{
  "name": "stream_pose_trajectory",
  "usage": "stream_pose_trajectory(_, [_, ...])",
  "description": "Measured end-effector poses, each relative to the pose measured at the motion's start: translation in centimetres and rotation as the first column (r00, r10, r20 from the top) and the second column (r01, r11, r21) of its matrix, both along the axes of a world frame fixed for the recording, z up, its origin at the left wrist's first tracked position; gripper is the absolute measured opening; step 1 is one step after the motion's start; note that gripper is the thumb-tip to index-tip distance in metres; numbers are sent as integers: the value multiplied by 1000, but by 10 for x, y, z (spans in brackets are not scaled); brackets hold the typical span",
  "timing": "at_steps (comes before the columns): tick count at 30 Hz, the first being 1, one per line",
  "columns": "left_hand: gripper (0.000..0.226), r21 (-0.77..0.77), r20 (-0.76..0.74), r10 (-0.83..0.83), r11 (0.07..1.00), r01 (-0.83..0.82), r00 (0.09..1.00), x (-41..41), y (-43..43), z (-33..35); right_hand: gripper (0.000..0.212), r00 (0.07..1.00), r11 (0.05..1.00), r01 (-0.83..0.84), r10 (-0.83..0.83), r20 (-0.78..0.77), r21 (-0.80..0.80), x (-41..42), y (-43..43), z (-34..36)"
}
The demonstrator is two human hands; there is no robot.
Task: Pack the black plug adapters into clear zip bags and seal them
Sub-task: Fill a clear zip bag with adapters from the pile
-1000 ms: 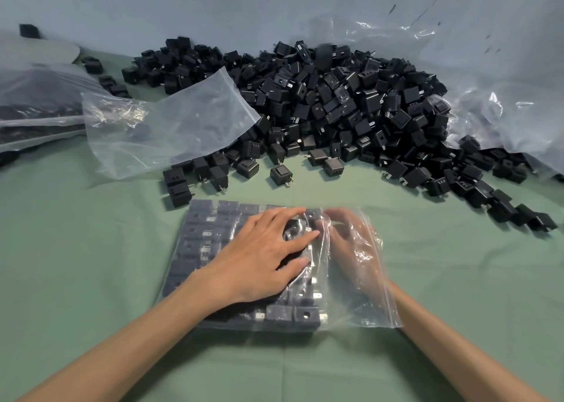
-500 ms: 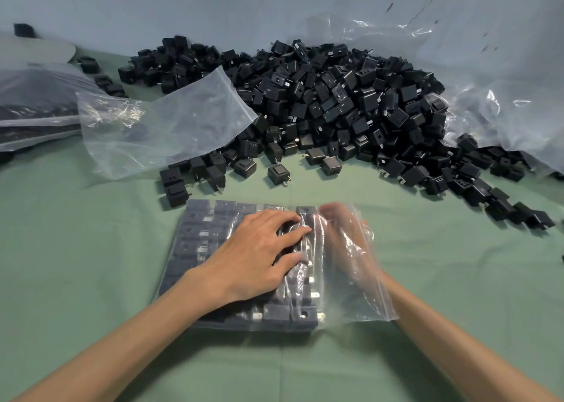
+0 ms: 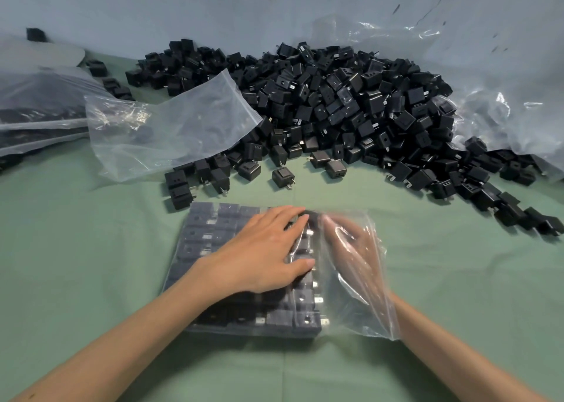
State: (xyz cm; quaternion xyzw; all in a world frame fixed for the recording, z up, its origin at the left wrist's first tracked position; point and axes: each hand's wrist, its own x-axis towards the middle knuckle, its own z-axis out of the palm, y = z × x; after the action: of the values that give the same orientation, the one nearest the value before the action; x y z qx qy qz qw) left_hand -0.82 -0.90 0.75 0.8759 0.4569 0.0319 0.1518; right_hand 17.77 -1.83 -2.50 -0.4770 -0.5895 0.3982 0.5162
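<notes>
1. Head view: my left hand lies flat on top of the clear zip bag. Its fingers are straight and slightly spread, pressing on the packed adapters through the plastic, and it grips nothing.
2. My right hand is inside the bag's open end, just right of the rows. It is blurred behind crumpled plastic, so I cannot tell whether its fingers are curled or holding anything.
3. The packed adapters lie in tidy rows filling the bag's left part. The bag rests on the green cloth right in front of me.
4. Beyond it, the loose pile of black adapters spreads back to the wall. One stray adapter sits between the pile and the bag.
5. An empty zip bag leans on the pile's left edge. Filled bags are stacked at far left, and a big plastic sheet lies at the right.
</notes>
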Motion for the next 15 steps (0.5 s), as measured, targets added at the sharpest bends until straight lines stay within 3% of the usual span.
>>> stream_pose_trajectory(1, [79, 18, -15, -23, 1000, 23, 1000, 5, 6, 3, 36, 997, 1000, 6, -8, -78, -30, 0, 0, -1])
stream_pose_trajectory(3, [77, 56, -38, -81, 995, 83, 996, 14, 14, 6, 23, 996, 986, -77, 69, -58, -149, -4, 0, 2])
stream_pose_trajectory(6, [76, 48, -35, -116, 992, 118, 993, 16, 18, 4, 27, 972, 939, -235, 226, -62, -251, -8, 5, 2])
stream_pose_trajectory(10, [84, 110, -49, -87, 990, 92, 995, 0, 20, -1, 36, 980, 942, -194, 197, -18, -274, -9, 11, -7])
stream_pose_trajectory(15, [95, 124, -100, 17, 992, -4, 995, -16, 24, -8, 31, 989, 987, -94, 108, 101, -132, 5, 8, -15])
